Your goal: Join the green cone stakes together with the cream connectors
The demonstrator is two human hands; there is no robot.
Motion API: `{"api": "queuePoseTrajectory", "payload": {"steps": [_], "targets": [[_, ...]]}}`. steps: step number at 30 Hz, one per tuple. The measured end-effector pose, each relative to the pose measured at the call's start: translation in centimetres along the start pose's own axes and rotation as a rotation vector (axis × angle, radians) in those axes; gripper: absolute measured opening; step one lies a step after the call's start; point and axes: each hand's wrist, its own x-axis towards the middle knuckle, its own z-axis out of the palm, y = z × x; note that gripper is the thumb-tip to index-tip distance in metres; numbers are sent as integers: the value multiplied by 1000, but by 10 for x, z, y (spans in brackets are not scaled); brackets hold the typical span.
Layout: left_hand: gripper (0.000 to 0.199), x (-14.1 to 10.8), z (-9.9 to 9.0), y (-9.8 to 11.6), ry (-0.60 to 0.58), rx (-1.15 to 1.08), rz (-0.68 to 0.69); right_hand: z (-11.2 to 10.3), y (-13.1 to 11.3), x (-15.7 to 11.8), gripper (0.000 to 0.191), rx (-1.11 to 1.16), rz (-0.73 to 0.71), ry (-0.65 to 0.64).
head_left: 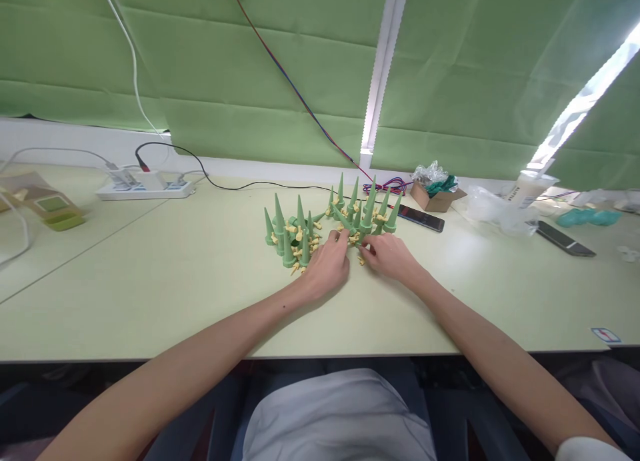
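Observation:
Several pale green cones (278, 218) on round bases stand in a cluster on the table, with small yellow figure-like pieces (299, 234) scattered among them. More cones (369, 211) rise just beyond my hands. My left hand (327, 264) bends over the middle of the cluster, its fingers curled down at the small pieces; what they hold, if anything, is hidden. My right hand (387, 254) is close on its right, thumb and fingertips pinched together at the front of the right-hand cones. A loose yellow piece (361, 261) lies on the table between the two hands.
A dark phone (421, 218) lies behind my right hand, near a small cardboard box (436, 196) with crumpled wrapping. Farther right are a plastic bag (500, 211), a cup (530, 189) and another phone (565, 238). A power strip (145, 186) with cables sits at back left.

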Motion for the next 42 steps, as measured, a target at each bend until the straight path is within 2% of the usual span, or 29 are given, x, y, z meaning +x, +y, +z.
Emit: {"api": "queuePoseTrajectory", "payload": {"steps": [16,33,42], "targets": [[25,-1,0,1,-1,-41,4,5,-3,-4,24,95,-63,-30],[21,-3,2,2,18,-102,13,10,-7,-5,2,327,-178,-20],[23,-4,0,3,14,-122,-16,9,-7,-4,12,378,-198,-7]]}}
